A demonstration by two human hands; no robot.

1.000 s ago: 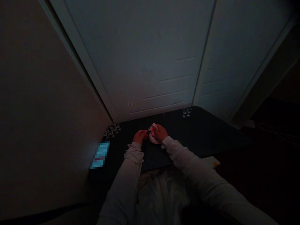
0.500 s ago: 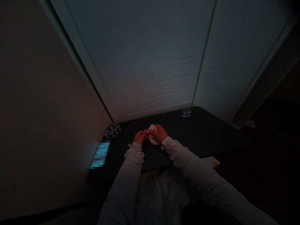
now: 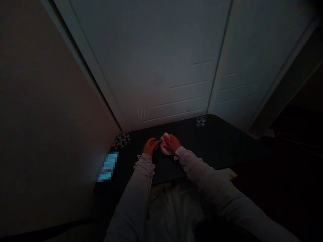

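The scene is very dark. My left hand [image 3: 150, 146] and my right hand [image 3: 172, 143] meet over a dark table [image 3: 217, 141]. A pale pink cloth [image 3: 166, 148] is bunched under and in my right hand. My left hand is curled shut, pinching a small dark thing [image 3: 159, 142] against the cloth; I cannot make out what it is. Both forearms are in light long sleeves.
A cluster of several small glasses [image 3: 121, 139] stands at the table's far left corner, and two small glasses [image 3: 201, 120] at the far edge. A glowing blue screen [image 3: 108, 166] lies at the table's left. White cupboard doors [image 3: 176, 60] rise behind. A pale object [image 3: 228, 174] sits by the right front edge.
The cloth in my right hand lifted slightly half a second ago and is lower again now. Both hands have stayed in the same spot.
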